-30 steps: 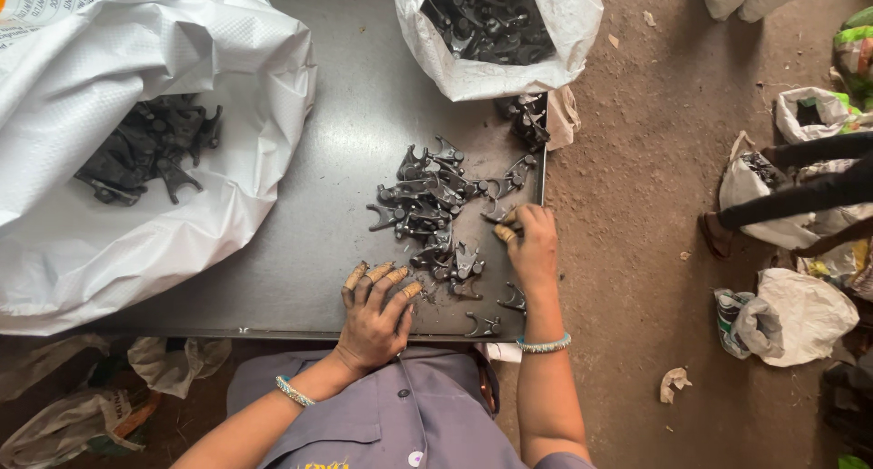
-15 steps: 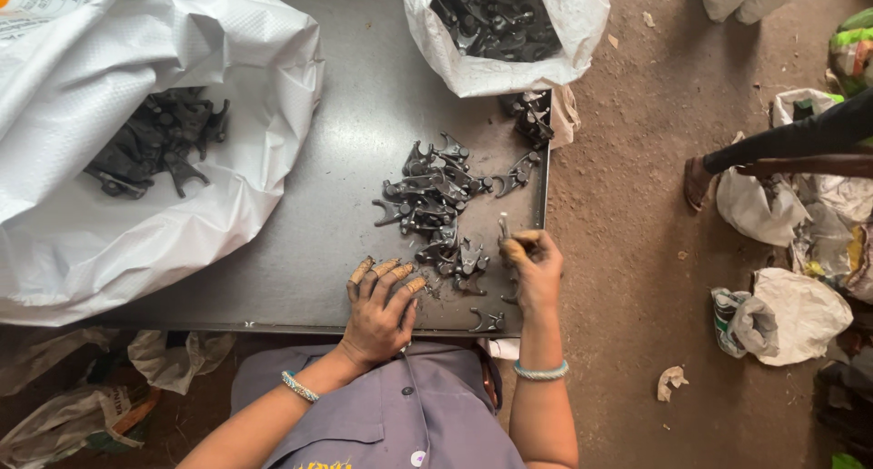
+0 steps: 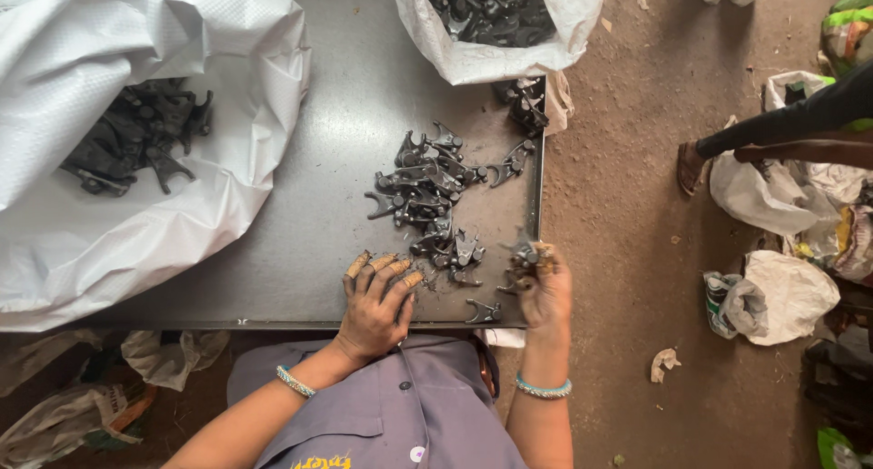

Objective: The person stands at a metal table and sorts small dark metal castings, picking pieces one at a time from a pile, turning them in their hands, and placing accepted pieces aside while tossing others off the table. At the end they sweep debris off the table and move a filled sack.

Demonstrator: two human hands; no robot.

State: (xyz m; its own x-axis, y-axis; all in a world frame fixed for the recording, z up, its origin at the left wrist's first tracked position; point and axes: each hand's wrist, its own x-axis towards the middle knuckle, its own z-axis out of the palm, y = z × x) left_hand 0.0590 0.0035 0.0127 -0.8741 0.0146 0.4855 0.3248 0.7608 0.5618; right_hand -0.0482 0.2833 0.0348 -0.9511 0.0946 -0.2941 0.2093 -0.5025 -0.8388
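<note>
Drawn back from the heap toward the worktop (image 3: 300,251) edge: right hand (image 3: 544,292), fingers curled around what looks like a dark metal part (image 3: 525,255). Left hand (image 3: 375,305) spread flat just left of the heap of metal parts (image 3: 427,191). Beyond the heap, white sack (image 3: 496,28) of more parts.

left sack (image 3: 136,160): cut by frame edge | right hand (image 3: 544,292): hides its metal part (image 3: 525,256)
</note>
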